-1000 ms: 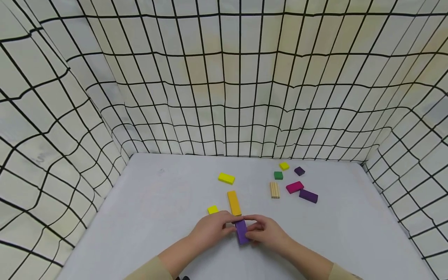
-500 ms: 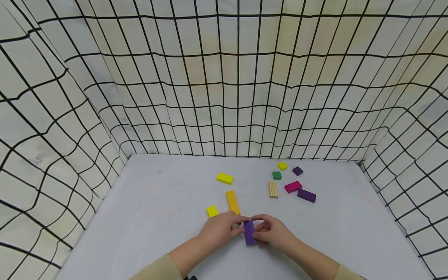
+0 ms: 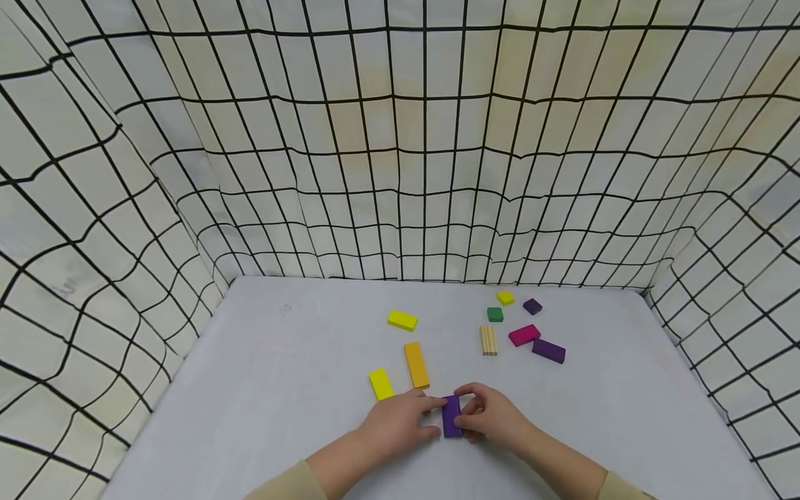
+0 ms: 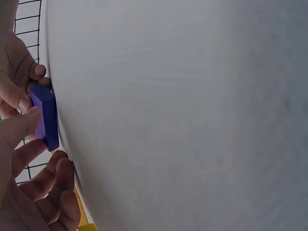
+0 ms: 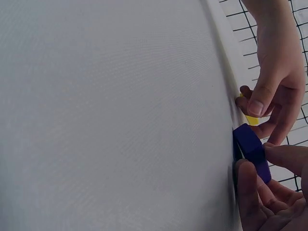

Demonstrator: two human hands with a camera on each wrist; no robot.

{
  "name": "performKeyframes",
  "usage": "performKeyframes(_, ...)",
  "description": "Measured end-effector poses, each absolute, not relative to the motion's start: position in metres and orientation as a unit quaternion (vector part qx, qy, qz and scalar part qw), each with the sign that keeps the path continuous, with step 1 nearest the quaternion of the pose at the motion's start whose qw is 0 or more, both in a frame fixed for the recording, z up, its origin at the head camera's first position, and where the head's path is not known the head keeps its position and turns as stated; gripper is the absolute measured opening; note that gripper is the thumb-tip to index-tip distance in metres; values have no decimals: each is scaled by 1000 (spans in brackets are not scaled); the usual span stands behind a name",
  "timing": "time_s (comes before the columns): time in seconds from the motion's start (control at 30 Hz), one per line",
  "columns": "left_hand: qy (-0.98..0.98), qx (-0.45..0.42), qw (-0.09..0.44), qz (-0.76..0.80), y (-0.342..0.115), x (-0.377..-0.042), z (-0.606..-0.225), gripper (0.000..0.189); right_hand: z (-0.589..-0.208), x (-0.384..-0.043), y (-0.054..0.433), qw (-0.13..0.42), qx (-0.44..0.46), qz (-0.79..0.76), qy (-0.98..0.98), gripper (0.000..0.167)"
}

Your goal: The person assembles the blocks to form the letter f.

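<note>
A purple block [image 3: 452, 417] lies lengthwise near the front of the white table, between both hands. My right hand [image 3: 495, 414] pinches it along its right side, with the index finger at its far end. In the right wrist view the right thumb and fingers hold the block [image 5: 251, 150]. To its left is my left hand [image 3: 403, 421], index fingertip at the block's far left corner and thumb apart from it. Just beyond the left hand, a yellow block [image 3: 380, 384] is partly covered by it. An orange block [image 3: 417, 365] lies farther forward.
Another yellow block [image 3: 403, 320] lies farther back. At the back right are light wooden sticks [image 3: 489, 340], a green block [image 3: 495, 314], a small yellow block [image 3: 505, 298], a dark purple piece [image 3: 532, 306], a magenta block [image 3: 524, 335] and a dark purple block [image 3: 548, 351]. Black-gridded white walls surround the table.
The purple block has moved right, away from the orange block, and straightened, with the right hand on it. The left hand followed; its thumb has come off the block, uncovering more of the yellow one.
</note>
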State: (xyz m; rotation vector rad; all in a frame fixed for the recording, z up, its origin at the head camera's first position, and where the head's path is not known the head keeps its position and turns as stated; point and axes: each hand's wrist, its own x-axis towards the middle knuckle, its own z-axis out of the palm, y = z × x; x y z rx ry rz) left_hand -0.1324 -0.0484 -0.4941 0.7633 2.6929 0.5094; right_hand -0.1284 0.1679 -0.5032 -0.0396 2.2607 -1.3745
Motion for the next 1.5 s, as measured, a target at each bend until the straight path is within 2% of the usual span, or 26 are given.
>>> performKeyframes(0.73, 935, 266, 156, 176, -45, -120, -492, 58, -503, -119, 169, 244, -64, -447, 858, 39)
performKeyframes(0.87, 934, 264, 163, 176, -44, -116, -492, 61, -502, -118, 172, 238, -68, -441, 863, 41)
performKeyframes(1.13, 933, 276, 145, 181, -45, -111, -499, 62, -508, -113, 174, 237, -63, -430, 869, 46)
performKeyframes(1.5, 930, 273, 162, 185, -47, -110, -497, 63, -503, -106, 173, 227, -75, -382, 893, 54)
